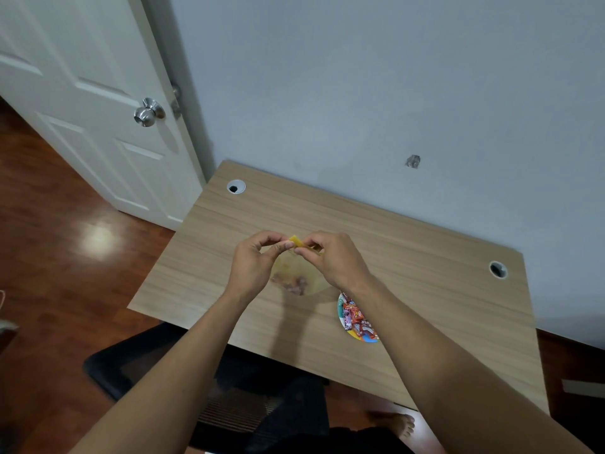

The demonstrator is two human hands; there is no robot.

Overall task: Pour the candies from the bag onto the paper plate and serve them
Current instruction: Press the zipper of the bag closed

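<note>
Over the middle of the table (229,224), a flat slab of pale wood-grain laminate, both hands held a thin, see-through yellowish bag (296,273) by its top. The left hand (253,263) pinched the bag's yellow strip from one side with thumb and forefinger, its other fingers curled in; the right hand (330,260) pinched the same strip from the other side, so the fingertips nearly met. The bag hung soft and blurred below the hands, above the table, with a small dark clump of wrapped candies (293,284) sagging at its bottom. Toward the table's near edge, partly hidden under the right forearm, lay a round paper plate (342,314) with a pale, colour-spotted rim, holding a heap of glossy red and orange wrapped sweets (357,317). Two round cable holes with light rings pierced the table near its far edge, one at the far-left corner (236,187) and one toward the right (498,269). Left of the table stood a white panelled door (82,93) with a polished metal knob (149,112), above a shiny reddish wood floor (49,224). Behind the table rose a plain matte wall (360,93). Under the table's near edge sat a black chair (131,358).
</note>
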